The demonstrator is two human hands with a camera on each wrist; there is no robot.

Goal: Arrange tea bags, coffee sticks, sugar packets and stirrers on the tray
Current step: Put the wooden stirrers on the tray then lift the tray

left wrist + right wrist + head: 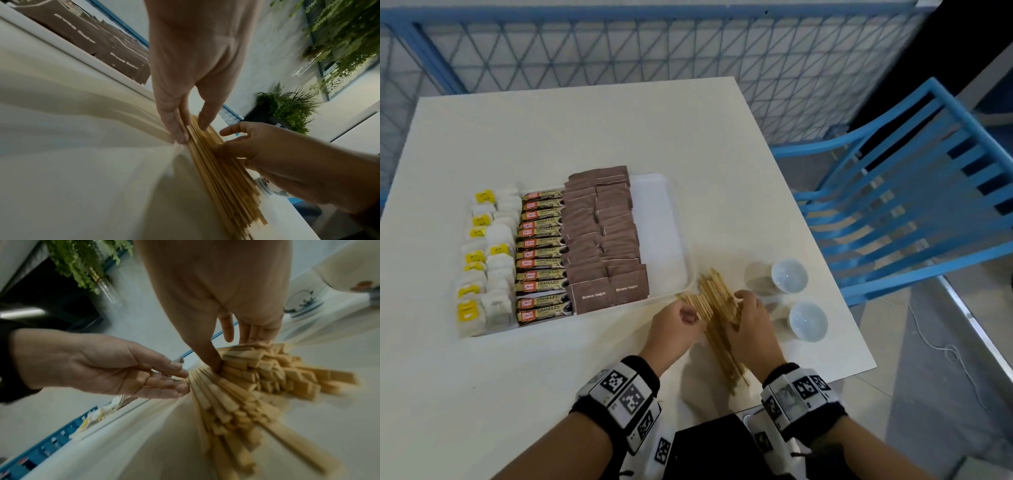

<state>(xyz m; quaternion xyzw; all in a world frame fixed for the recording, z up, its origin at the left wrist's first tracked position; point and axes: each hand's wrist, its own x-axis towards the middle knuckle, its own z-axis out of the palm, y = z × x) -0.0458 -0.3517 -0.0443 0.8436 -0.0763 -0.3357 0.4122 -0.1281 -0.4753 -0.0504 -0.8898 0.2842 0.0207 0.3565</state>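
Currently the stirrers (717,318) lie as a loose wooden bundle on the table (585,137), directly between the two hands. The bundle's long axis runs from the wrists forward, away from the body, and leans slightly toward the left hand (677,325) at its far end. The left hand rests against the bundle's left flank, fingers extended and relaxed; it encloses nothing. The right hand (751,320) lies over the right flank, fingers spread down onto the sticks and the thumb pressed into the bundle; no closed grasp is visible. Both hands touch the bundle, so neither is nearer.

The tray (671,240) sits forward and to the left of the left hand, just beyond the bundle's far tips. Its bare strip, beside the sugar packets (602,240), lies on the side nearest the hands and runs roughly parallel to the bundle. Judged from this, the transfer needs a short shift forward and left, with little rotation. Two cups (798,298) stand just beyond the right hand; clearance on that side appears limited.
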